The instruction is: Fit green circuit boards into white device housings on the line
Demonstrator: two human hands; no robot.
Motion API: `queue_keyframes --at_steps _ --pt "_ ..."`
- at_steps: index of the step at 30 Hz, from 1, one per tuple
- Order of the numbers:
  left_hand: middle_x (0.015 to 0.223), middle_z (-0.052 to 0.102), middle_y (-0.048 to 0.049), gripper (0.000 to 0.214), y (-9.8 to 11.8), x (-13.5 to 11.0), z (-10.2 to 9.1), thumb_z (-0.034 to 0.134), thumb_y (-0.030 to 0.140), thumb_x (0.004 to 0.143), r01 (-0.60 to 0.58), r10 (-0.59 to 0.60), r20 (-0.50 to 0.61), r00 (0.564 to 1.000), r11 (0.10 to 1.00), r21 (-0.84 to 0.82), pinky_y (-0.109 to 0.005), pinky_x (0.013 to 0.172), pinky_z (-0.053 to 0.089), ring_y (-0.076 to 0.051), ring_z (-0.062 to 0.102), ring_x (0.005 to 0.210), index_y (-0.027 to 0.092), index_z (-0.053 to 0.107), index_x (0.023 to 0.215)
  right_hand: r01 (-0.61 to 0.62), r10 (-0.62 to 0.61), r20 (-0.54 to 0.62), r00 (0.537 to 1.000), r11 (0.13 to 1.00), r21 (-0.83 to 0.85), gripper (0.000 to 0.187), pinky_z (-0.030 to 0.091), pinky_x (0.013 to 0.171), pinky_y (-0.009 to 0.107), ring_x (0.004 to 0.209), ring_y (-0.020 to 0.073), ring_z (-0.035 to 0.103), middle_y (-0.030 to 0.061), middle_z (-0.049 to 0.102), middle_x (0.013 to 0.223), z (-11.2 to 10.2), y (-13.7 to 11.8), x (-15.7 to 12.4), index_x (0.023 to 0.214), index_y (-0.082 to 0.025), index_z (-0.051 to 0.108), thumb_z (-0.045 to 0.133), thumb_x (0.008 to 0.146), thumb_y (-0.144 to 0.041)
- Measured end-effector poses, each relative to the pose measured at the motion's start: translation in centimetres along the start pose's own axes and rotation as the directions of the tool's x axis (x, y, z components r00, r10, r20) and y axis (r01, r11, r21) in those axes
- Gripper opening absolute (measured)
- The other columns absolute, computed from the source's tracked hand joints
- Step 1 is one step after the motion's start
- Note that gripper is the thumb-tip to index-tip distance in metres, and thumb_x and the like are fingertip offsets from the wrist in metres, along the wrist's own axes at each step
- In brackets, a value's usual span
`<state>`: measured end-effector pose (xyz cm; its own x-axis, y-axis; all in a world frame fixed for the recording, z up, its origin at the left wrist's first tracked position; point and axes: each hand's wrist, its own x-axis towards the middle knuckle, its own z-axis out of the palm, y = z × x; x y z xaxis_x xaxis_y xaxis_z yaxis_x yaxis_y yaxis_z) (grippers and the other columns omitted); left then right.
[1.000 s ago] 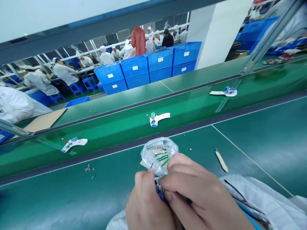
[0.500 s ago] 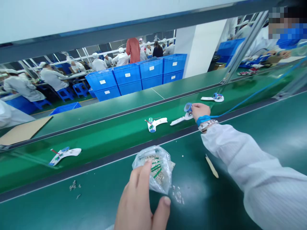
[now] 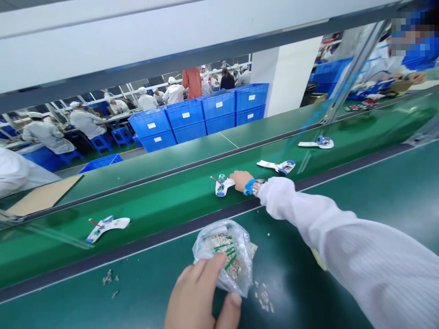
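Note:
My right hand (image 3: 242,180) reaches over the green belt, its fingers closed at the narrow end of a white curved plastic housing (image 3: 222,186). A small green board, a red wire and a blue piece sit on that housing. My left hand (image 3: 200,290) is open, fingers stretched over the near side of a clear plastic bag (image 3: 244,242), thumb apart. Inside the bag lie many tiny pale parts (image 3: 224,242) with green strips among them. To the right of my right hand, a second white housing (image 3: 279,166) with a blue end rests on the belt.
Other similar housings lie on the belt, one to the left (image 3: 109,227) and one to the far right (image 3: 318,142). Loose tiny parts (image 3: 264,297) are scattered on the green table. Beyond stand blue crates (image 3: 185,116), a cardboard sheet (image 3: 46,196) and several people working.
My right hand has let go of the housing with the blue piece and moved left to the middle housing. My left hand stays by the bag. The view has shifted slightly.

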<state>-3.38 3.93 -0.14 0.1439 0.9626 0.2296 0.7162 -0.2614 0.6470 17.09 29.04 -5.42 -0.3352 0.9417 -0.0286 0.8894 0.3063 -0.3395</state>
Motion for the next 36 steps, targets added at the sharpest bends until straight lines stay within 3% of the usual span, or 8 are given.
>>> queue_keyframes --at_steps 3,6,12,19,25,27,32,36 --pt "0.096 0.066 -0.0076 0.039 -0.3 0.8 -0.1 0.044 0.04 0.086 0.207 -0.228 -0.151 0.962 0.968 -0.142 -0.036 0.073 0.047 -0.024 0.062 0.08 0.023 0.059 0.118 0.21 -0.21 -0.001 0.978 0.978 0.004 0.016 0.048 0.081 0.037 0.093 0.0183 0.058 0.0071 0.061 0.102 -1.3 -2.1 -4.0 0.1 -0.012 0.06 0.056 0.088 -0.022" --pt "0.097 0.065 -0.0091 0.046 -0.2 1.6 -0.3 0.037 0.045 0.091 0.304 -0.345 -0.105 0.933 0.908 -0.287 -0.035 0.076 0.047 -0.023 0.06 0.085 0.018 0.057 0.121 0.453 -0.454 0.0 0.891 0.889 0.066 0.012 0.044 0.079 0.027 0.087 0.0152 0.056 0.0062 0.061 0.088 -2.3 -4.9 -8.9 0.085 -0.013 0.062 0.053 0.08 -0.008" --pt "0.094 0.067 -0.0089 0.041 1.7 1.5 -0.5 0.044 0.046 0.089 0.125 -0.042 0.137 0.99 0.716 -0.687 -0.036 0.084 0.043 -0.026 0.058 0.09 0.019 0.067 0.11 0.79 -0.788 -0.159 0.594 0.534 0.302 0.02 0.042 0.069 0.026 0.069 0.0145 0.053 0.0033 0.055 0.066 -2.7 -8.8 -14.0 0.066 -0.019 0.052 0.046 0.084 -0.025" --pt "0.062 0.055 -0.002 0.045 1.8 -0.4 -1.0 0.063 0.053 0.076 0.237 -0.117 0.206 0.971 0.408 -0.882 -0.023 0.049 0.033 -0.011 0.044 0.051 0.02 0.068 0.106 0.607 -0.803 -0.042 0.594 0.414 0.678 0.051 0.049 0.072 0.029 0.074 0.0182 0.06 0.0098 0.063 0.072 -2.7 -10.1 -15.2 0.069 -0.014 0.063 0.045 0.084 -0.059" --pt "0.063 0.057 0.0009 0.045 1.3 -0.6 -0.7 0.078 0.05 0.061 0.226 -0.151 0.203 0.968 0.161 -0.961 -0.019 0.047 0.036 -0.007 0.047 0.048 0.022 0.065 0.093 0.287 -0.88 0.181 0.44 0.329 0.9 0.057 0.052 0.071 0.026 0.072 0.0173 0.065 0.0109 0.068 0.077 -1.4 -11.2 -17.0 0.086 -0.007 0.069 0.05 0.081 -0.06" --pt "0.062 0.058 0.0016 0.043 1.2 -0.4 -0.7 0.079 0.048 0.06 0.184 -0.163 0.159 0.974 0.153 -0.971 -0.019 0.048 0.042 -0.008 0.051 0.049 0.022 0.065 0.091 0.337 -0.834 0.192 0.518 0.404 0.85 0.048 0.052 0.079 0.029 0.087 0.0206 0.066 0.013 0.069 0.091 -1.6 -10.7 -17.5 0.098 -0.007 0.067 0.053 0.082 -0.05" --pt "0.063 0.062 0.0018 0.041 2.3 -0.1 -0.8 0.083 0.044 0.057 0.138 -0.342 0.083 0.936 0.14 -0.98 -0.016 0.05 0.045 -0.007 0.055 0.052 0.02 0.067 0.086 0.33 -0.361 -0.079 0.929 0.712 0.62 0.026 0.048 0.09 0.036 0.101 0.0215 0.062 0.0102 0.067 0.105 -3.9 -9.5 -18.8 0.106 -0.016 0.064 0.05 0.085 -0.022" --pt "0.068 0.066 0.0007 0.035 3.2 -0.2 -0.8 0.085 0.037 0.056 0.126 -0.38 0.071 0.922 0.121 -0.985 -0.014 0.053 0.046 -0.007 0.056 0.056 0.02 0.07 0.083 0.522 -0.338 -0.397 0.853 0.555 0.648 0.022 0.047 0.089 0.031 0.099 0.0175 0.061 0.0081 0.067 0.103 -4.9 -11.7 -19.8 0.104 -0.018 0.064 0.05 0.087 -0.017"
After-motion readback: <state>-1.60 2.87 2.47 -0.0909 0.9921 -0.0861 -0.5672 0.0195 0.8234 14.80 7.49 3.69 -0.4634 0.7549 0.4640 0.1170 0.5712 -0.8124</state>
